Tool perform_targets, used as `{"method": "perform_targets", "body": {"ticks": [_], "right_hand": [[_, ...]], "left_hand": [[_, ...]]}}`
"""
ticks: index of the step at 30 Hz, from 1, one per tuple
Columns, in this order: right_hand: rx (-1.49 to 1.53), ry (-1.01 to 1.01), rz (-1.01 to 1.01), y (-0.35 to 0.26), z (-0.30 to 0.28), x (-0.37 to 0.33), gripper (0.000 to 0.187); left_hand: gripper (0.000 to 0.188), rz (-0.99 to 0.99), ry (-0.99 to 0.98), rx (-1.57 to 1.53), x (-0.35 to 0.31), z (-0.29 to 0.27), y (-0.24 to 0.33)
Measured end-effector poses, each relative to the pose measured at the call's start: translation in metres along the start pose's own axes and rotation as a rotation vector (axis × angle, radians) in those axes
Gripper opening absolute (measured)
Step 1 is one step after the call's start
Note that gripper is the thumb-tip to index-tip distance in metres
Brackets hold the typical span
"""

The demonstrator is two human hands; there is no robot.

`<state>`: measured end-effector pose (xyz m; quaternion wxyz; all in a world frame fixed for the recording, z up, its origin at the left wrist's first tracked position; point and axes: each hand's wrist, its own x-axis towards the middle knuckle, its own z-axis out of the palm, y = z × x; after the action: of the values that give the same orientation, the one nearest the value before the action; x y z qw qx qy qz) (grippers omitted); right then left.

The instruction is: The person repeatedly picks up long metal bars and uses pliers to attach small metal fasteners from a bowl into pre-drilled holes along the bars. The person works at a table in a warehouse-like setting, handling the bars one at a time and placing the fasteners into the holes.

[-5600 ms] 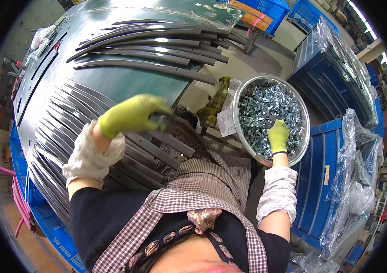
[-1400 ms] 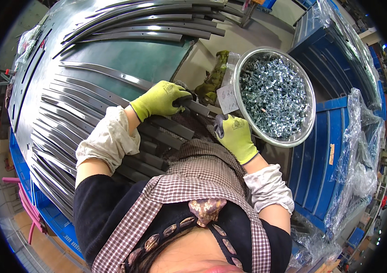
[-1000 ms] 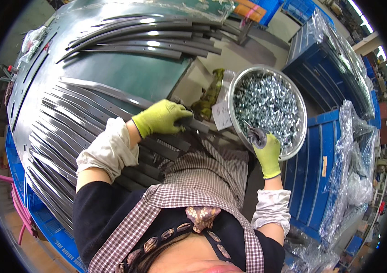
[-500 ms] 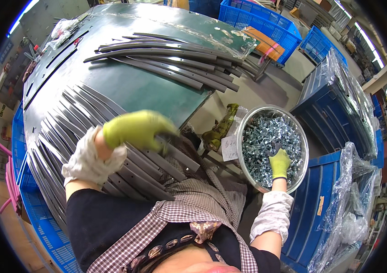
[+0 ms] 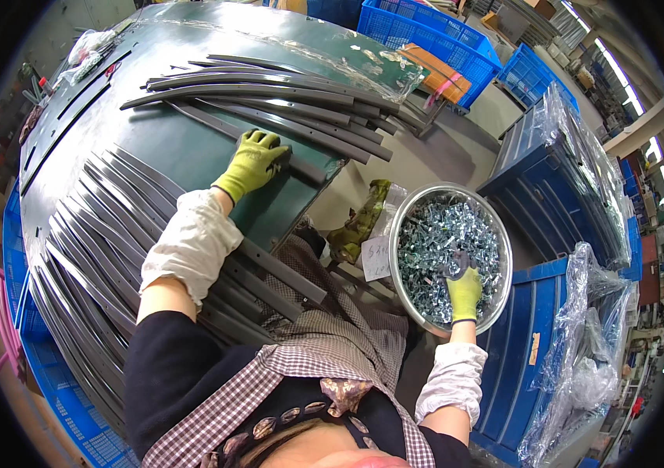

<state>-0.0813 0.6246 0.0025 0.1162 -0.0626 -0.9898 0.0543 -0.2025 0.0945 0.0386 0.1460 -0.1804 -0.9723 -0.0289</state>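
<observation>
My left hand [image 5: 252, 161], in a yellow-green glove, reaches forward over the green table [image 5: 184, 148] and lies flat with fingers spread on a long dark metal strip [image 5: 301, 167]. That strip lies just in front of the far pile of curved dark strips [image 5: 269, 90]. My right hand [image 5: 464, 290], gloved the same, is down inside a round steel bowl [image 5: 504, 257] full of small shiny metal parts [image 5: 441, 234]. Its fingers are curled around a pinch of those parts.
A fan of several dark curved strips [image 5: 90, 234] covers the table's near left side, under my left forearm. Blue plastic crates [image 5: 426, 35] stand beyond the table. Blue bins wrapped in clear film [image 5: 582, 179] stand to the right. An olive cloth [image 5: 359, 222] lies beside the bowl.
My left hand has moved away from the near strips, forward across the table, and now lies on a strip by the far pile. My right hand stays in the bowl.
</observation>
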Motion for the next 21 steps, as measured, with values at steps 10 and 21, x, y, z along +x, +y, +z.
{"method": "perform_targets", "body": {"ticks": [10, 21], "right_hand": [[0.11, 0.023, 0.06, 0.0, 0.013, 0.006, 0.022], [0.058, -0.044, 0.037, 0.009, 0.016, 0.0, 0.038]], "left_hand": [[0.054, 0.206, -0.133, -0.263, -0.022, -0.024, 0.069], [0.053, 0.431, -0.092, -0.289, -0.03, -0.018, 0.082]]}}
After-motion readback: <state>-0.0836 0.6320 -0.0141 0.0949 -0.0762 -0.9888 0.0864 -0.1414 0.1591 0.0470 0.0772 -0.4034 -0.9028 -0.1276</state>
